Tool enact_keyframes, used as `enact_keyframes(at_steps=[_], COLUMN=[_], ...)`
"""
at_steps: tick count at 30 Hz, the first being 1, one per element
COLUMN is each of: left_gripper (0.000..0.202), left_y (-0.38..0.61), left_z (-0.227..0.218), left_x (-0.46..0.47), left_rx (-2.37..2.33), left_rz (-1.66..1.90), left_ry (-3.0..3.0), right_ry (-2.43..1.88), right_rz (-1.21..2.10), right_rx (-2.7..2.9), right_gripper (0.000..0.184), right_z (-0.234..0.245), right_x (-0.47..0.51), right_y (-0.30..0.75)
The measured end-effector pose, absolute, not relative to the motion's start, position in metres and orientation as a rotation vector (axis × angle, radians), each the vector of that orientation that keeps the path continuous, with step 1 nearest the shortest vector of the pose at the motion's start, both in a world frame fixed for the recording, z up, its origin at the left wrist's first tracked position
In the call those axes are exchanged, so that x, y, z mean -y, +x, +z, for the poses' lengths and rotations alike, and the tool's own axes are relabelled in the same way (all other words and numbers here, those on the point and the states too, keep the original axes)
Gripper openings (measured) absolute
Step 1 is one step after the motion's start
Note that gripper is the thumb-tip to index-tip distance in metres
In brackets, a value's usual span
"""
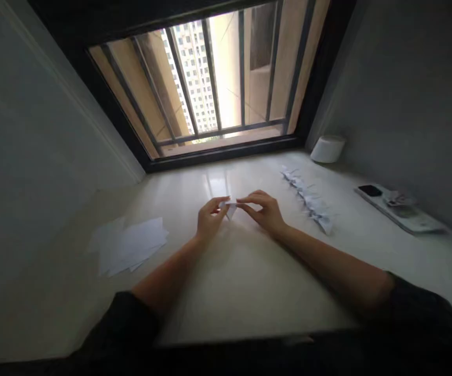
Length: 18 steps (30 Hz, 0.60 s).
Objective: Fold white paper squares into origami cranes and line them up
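A small piece of folded white paper [231, 211] is held up between both hands over the middle of the white surface, one part of it pointing down. My left hand [210, 216] pinches its left side between thumb and fingers. On the other side, my right hand [263, 210] grips the right edge with thumb and fingertips. The fingers partly cover the paper, so its full shape is hidden.
A loose stack of white paper sheets [135, 245] lies on the left. To the right runs a row of folded white paper pieces [308, 201]. Farther right are a phone [402, 222] with something on it and a white container [328, 149]. A barred window [218, 78] stands behind.
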State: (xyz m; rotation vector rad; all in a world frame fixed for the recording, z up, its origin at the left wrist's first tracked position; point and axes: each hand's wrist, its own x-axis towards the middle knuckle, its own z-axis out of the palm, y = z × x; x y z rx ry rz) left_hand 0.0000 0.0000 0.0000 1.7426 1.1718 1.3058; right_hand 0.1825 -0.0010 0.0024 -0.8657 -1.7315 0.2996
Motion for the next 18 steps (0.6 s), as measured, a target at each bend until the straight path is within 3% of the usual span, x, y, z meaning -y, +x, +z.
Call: enact_keyframes(at_steps=[11, 18], left_gripper=[0.033, 0.037], left_y=[0.001, -0.004], left_z=[-0.004, -0.005], left_x=[-0.002, -0.009], left_rx=[-1.246, -1.009], left_rz=[1.216, 1.280], left_ry=[1.732, 1.626], right_ry=[-0.836, -0.826], right_rz=[0.193, 0.345], right_rx=[1.806, 1.763], right_gripper=[0.018, 0.027], right_z=[0.007, 0.012], right_x=[0.005, 0.006], right_y=[0.181, 0.179])
